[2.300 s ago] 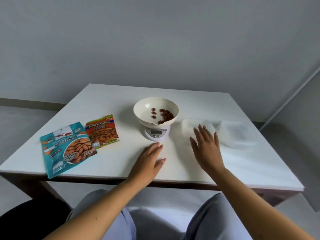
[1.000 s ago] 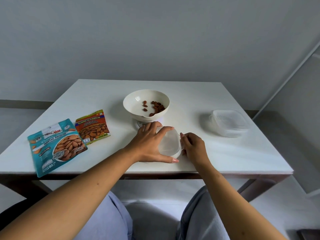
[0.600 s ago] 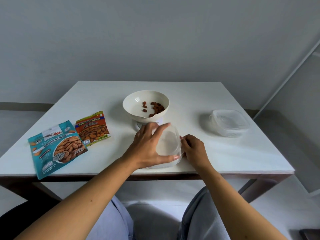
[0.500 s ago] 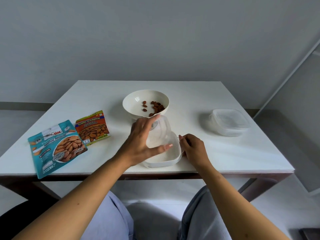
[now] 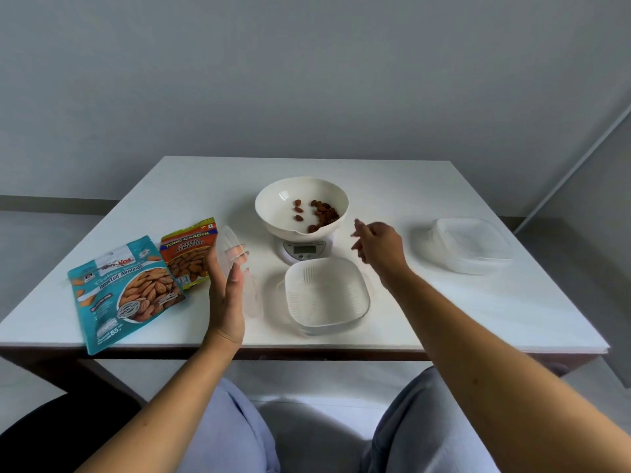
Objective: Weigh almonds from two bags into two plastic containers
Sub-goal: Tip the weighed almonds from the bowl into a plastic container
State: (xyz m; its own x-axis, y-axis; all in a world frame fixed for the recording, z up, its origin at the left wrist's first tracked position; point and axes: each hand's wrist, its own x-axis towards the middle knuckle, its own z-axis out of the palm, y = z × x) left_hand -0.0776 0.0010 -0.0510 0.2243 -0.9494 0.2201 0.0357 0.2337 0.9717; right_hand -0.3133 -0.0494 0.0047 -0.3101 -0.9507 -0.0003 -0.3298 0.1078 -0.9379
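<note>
An open clear plastic container [image 5: 327, 295] sits near the table's front edge, just before the white scale [image 5: 304, 249]. The scale's cream bowl [image 5: 273, 206] holds several almonds [image 5: 321, 213]. My left hand [image 5: 225, 295] holds the container's clear lid [image 5: 232, 257] upright, left of the container and beside the bags. My right hand [image 5: 377, 245] hovers with loose fingers to the right of the scale, holding nothing. A teal almond bag [image 5: 123, 291] and an orange almond bag [image 5: 189, 250] lie flat at the left. A second, lidded container [image 5: 471, 247] stands at the right.
The white table [image 5: 426, 186] ends at a dark front edge just above my knees. A grey wall rises behind the table.
My left hand lifted the lid off the near container and carried it left toward the bags. My right hand let go of the container and rose toward the scale.
</note>
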